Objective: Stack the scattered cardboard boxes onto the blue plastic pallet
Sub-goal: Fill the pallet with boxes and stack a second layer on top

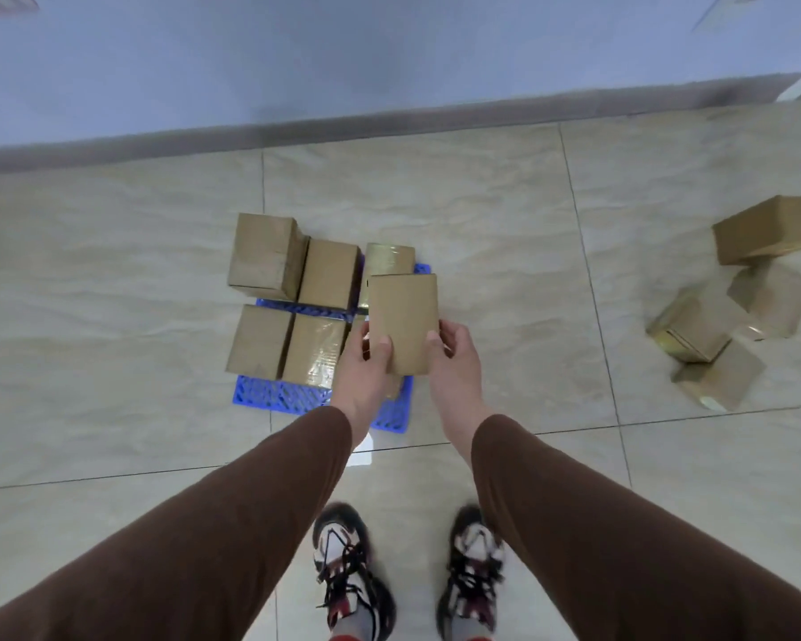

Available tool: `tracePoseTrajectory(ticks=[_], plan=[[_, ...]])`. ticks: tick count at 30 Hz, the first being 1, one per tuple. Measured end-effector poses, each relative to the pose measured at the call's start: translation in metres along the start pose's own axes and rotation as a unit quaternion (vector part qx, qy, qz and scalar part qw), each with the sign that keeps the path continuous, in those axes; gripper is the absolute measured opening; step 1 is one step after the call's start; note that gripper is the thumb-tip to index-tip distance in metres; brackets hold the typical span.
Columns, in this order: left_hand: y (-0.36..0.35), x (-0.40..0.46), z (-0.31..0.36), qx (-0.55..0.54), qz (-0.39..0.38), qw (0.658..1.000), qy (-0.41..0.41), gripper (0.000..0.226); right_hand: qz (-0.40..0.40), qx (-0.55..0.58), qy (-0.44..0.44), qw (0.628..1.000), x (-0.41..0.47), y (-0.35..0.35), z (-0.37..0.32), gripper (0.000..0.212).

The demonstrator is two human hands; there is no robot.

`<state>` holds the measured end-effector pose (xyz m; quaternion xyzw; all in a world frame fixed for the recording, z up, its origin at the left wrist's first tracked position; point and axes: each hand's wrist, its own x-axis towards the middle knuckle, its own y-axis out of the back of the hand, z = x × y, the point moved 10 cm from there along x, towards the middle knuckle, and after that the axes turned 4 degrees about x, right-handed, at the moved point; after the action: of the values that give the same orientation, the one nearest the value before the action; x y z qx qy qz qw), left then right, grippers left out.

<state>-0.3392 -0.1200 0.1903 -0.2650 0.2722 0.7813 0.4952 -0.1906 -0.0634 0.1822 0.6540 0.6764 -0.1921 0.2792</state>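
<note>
Cardboard box (403, 323), plain brown, held up over the near right part of the blue plastic pallet (278, 396), above the boxes already there. Gripped at its near end from both sides: left hand (366, 363) with thumb curled over the top face, right hand (454, 358) with thumb on the top near the right edge, other fingers wrapped round the side. Both arms in brown sleeves (232, 525). On the pallet, five boxes well visible in two rows: far row with a tall box (264, 256) at the left, a lower one (328, 272) just beside it, and a taped shiny one (388, 259) at the right; near row with two boxes (287, 344) touching side by side. Something more under the held box, mostly hidden. On the tiled floor (505, 252), well apart at the right, a loose pile of four boxes (741, 303), tilted and leaning on each other. Two laced sneakers (348, 571) at the bottom, behind the pallet's near edge.
</note>
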Motion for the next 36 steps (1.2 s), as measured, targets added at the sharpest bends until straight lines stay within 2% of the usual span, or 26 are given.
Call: tracePoseTrajectory(ticks=[5,9,12,16,21,28,36], plan=[[0.036,0.034,-0.002,-0.022,0.003,1.000,0.018,0.040,-0.042,-0.013,-0.009,0.999,0.018,-0.053,0.000,0.034],[0.052,0.059,0.000,0.002,0.005,1.000,0.025,0.051,-0.061,-0.004,-0.028,0.998,0.037,-0.078,0.002,0.045],[0.064,0.078,-0.003,-0.015,0.035,0.999,0.034,0.053,-0.053,0.013,-0.046,0.997,0.053,-0.094,0.007,0.046],[0.077,0.110,-0.022,-0.042,0.059,0.996,0.060,0.030,-0.052,0.035,-0.081,0.995,0.075,-0.120,0.018,0.045],[0.085,0.154,-0.038,-0.078,0.069,0.992,0.070,0.054,-0.043,0.042,-0.093,0.994,0.110,-0.154,0.033,0.048],[0.086,0.197,-0.065,-0.096,0.078,0.985,0.122,0.072,-0.040,0.031,-0.092,0.994,0.154,-0.179,0.048,0.046],[0.090,0.211,-0.082,-0.107,0.114,0.977,0.146,0.069,-0.041,0.003,-0.084,0.996,0.166,-0.197,0.058,0.046]])
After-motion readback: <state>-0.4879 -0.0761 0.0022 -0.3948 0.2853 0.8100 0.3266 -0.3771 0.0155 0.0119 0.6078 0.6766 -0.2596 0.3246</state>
